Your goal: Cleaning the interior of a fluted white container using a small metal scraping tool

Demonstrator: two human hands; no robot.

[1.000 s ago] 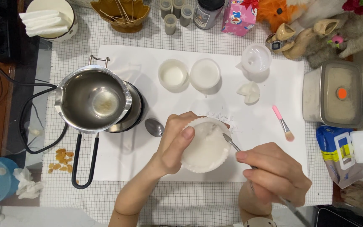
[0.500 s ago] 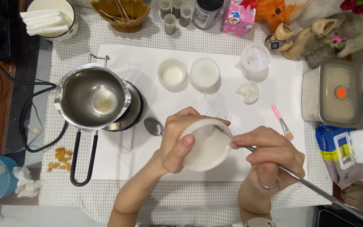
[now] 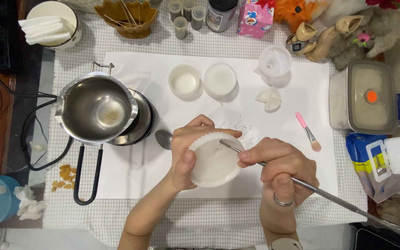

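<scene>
White paper sheet (image 3: pixel 130 176) has bare room at 7 o'clock of the mould (image 3: pixel 214 162); spoon (image 3: pixel 164 139) sits just at 9. Left hand (image 3: pixel 188 148) is curled around the mould's rim; right hand (image 3: pixel 278 166) pinches a thin metal tool (image 3: pixel 320 192), tip inside the mould.

Bare white sheet (image 3: pixel 130 180) lies open left of the left hand (image 3: pixel 188 153) — bounded by the steel pot's black handle (image 3: pixel 85 176). A spoon (image 3: pixel 164 138) sits just beside that hand; wax crumbs (image 3: pixel 244 132) and a pink brush (image 3: pixel 308 132) crowd the right hand (image 3: pixel 278 169).
</scene>
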